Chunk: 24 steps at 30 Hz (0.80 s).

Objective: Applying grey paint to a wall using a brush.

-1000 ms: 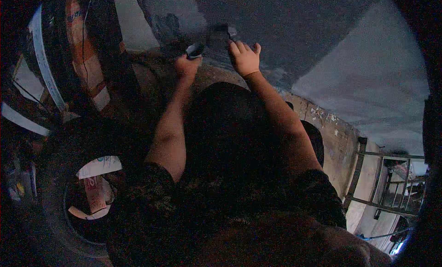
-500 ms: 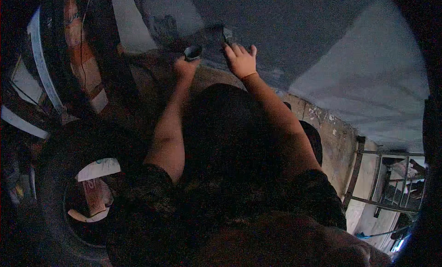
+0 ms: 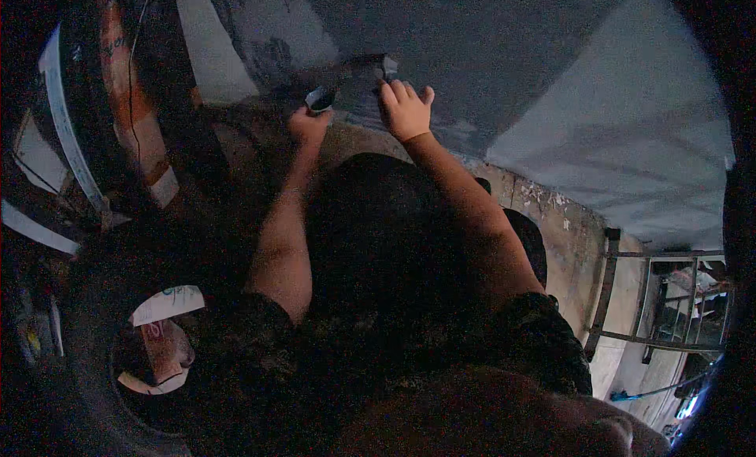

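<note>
My left hand (image 3: 309,124) is closed round a small dark cup-like container (image 3: 320,101) with a paler rim. Its opening faces up, and what is inside cannot be made out. To the right, my right hand (image 3: 407,114) is up close to a dark grey wall surface (image 3: 472,55). Its fingers bend forward round something small and dark, too dim to name, and the outermost finger sticks out. Just beyond the fingertips, a dark strip with a pale block-like end (image 3: 390,65) shows against the wall.
A large tyre (image 3: 90,354) lies at lower left, with a reddish box (image 3: 164,351) and pale card inside its ring. Curved dark and orange-brown pieces (image 3: 130,102) stand at far left. A metal frame (image 3: 610,291) is at right, beside worn, flaking flooring (image 3: 551,209).
My left hand and the cup have shifted slightly left and toward me, and the cup is tilted a little more. My right hand stays near the same wall spot. The whole view has shifted a little.
</note>
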Each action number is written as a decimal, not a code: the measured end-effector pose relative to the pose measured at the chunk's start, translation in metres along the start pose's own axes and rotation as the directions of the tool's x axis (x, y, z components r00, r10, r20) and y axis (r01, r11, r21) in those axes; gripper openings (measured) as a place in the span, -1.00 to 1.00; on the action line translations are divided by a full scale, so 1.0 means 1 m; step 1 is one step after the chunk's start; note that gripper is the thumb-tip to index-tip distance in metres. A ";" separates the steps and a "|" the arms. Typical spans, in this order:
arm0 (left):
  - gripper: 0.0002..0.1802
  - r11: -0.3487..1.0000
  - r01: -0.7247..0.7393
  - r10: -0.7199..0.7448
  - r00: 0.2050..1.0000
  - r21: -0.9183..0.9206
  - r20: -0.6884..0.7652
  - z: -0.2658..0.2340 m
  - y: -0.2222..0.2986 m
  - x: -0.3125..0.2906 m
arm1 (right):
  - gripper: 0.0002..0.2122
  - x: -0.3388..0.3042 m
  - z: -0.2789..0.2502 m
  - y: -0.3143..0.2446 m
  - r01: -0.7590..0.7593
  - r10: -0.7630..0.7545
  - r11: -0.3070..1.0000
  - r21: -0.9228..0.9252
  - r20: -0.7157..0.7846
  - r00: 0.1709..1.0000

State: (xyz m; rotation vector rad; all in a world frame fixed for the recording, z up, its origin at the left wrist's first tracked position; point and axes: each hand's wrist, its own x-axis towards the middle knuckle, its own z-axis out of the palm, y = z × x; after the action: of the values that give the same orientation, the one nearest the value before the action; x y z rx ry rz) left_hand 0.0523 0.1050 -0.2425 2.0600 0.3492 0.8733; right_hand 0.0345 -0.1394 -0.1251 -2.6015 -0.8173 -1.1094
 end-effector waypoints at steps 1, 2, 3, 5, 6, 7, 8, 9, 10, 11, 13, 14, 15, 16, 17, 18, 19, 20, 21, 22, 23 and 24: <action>-0.51 0.998 0.055 -0.056 0.997 0.031 0.054 -0.002 0.009 -0.003 | -0.68 -0.002 0.002 0.003 0.026 -0.026 1.000 0.003 -0.019 0.999; -0.51 0.998 0.052 -0.053 0.997 0.027 0.060 -0.003 0.018 -0.005 | -0.68 -0.004 0.005 0.006 0.021 -0.021 1.000 -0.003 -0.018 1.000; -0.53 0.990 0.063 -0.068 0.997 0.124 0.037 -0.006 0.028 -0.006 | -0.69 -0.004 0.005 0.008 -0.002 0.004 0.999 -0.036 0.069 0.998; -0.54 0.973 0.074 -0.080 0.997 0.216 0.019 -0.010 0.049 -0.010 | -0.70 -0.005 0.008 0.014 -0.026 0.038 0.997 -0.077 0.157 0.987; -0.53 0.982 0.085 -0.098 0.993 0.166 0.066 -0.012 0.063 -0.016 | -0.71 -0.012 0.007 0.019 -0.031 0.036 0.998 -0.051 0.113 0.993; -0.51 0.988 0.099 -0.111 0.989 0.121 0.097 -0.017 0.067 -0.018 | -0.71 -0.013 0.006 0.018 -0.025 0.025 1.000 -0.014 0.058 0.998; -0.51 0.987 0.099 -0.111 0.989 0.126 0.098 -0.013 0.068 -0.020 | -0.71 -0.014 0.006 0.019 -0.027 0.027 1.000 -0.010 0.059 0.998; -0.51 0.987 0.141 -0.145 0.988 0.083 0.048 -0.015 0.060 -0.018 | -0.73 -0.008 0.006 0.013 0.008 -0.009 1.000 0.006 0.041 0.999; -0.50 0.982 0.184 -0.185 0.983 0.041 0.010 -0.014 0.046 -0.018 | -0.74 -0.007 0.007 0.009 0.037 -0.038 0.999 0.021 0.033 0.999; -0.50 0.983 0.176 -0.177 0.984 0.043 0.004 -0.009 0.037 -0.010 | -0.74 -0.004 0.009 0.012 0.037 -0.038 0.999 0.024 0.023 0.999; -0.50 0.995 0.046 -0.047 0.999 0.084 0.007 -0.013 0.017 -0.005 | -0.75 -0.004 0.015 0.009 0.072 -0.075 0.997 0.024 0.145 0.987; -0.50 0.995 0.053 -0.054 0.998 0.090 0.014 -0.012 0.014 -0.006 | -0.74 -0.003 0.017 0.012 0.035 -0.032 0.999 -0.003 0.320 0.947; -0.50 0.990 0.120 -0.126 0.989 0.074 0.073 0.000 0.029 -0.011 | -0.74 -0.015 0.020 0.024 0.016 -0.007 1.000 -0.023 0.345 0.939; -0.50 0.981 0.178 -0.184 0.978 0.072 0.095 0.000 0.033 -0.007 | -0.73 -0.014 0.020 0.025 0.045 -0.039 0.999 -0.011 0.315 0.948; -0.50 0.982 0.176 -0.182 0.979 0.073 0.095 -0.002 0.036 -0.008 | -0.71 -0.014 0.020 0.026 0.075 -0.071 0.997 -0.002 0.286 0.956; -0.48 0.989 0.131 -0.136 0.987 0.066 0.081 -0.003 0.034 -0.008 | -0.71 -0.014 0.021 0.026 0.077 -0.073 0.997 -0.002 0.284 0.956; -0.46 0.995 0.086 -0.090 0.994 0.059 0.068 -0.003 0.032 -0.007 | -0.70 -0.015 0.022 0.025 0.130 -0.128 0.991 0.002 0.208 0.970; -0.46 0.995 0.085 -0.089 0.994 0.056 0.067 0.001 0.032 -0.004 | -0.69 -0.016 0.023 0.027 0.182 -0.181 0.983 0.002 0.132 0.975; -0.46 0.995 0.084 -0.089 0.993 0.061 0.082 0.004 0.030 -0.006 | -0.69 -0.016 0.023 0.026 0.182 -0.181 0.983 0.004 0.136 0.974; -0.45 0.994 0.082 -0.088 0.991 0.066 0.097 0.007 0.027 -0.007 | -0.68 -0.015 0.024 0.026 0.154 -0.152 0.988 0.002 0.177 0.972; -0.45 0.994 0.084 -0.090 0.991 0.066 0.101 0.011 0.026 -0.006 | -0.68 -0.015 0.024 0.027 0.125 -0.122 0.992 -0.002 0.217 0.968; -0.46 0.998 0.056 -0.059 0.995 0.041 0.076 0.005 0.010 0.003 | -0.68 -0.006 0.021 0.017 0.144 -0.145 0.989 0.017 0.198 0.969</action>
State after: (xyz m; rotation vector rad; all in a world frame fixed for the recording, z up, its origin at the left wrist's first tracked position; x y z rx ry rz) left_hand 0.0569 0.0973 -0.2353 2.1022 0.3845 0.7558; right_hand 0.0532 -0.1479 -0.1437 -2.7193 -1.0649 -0.8896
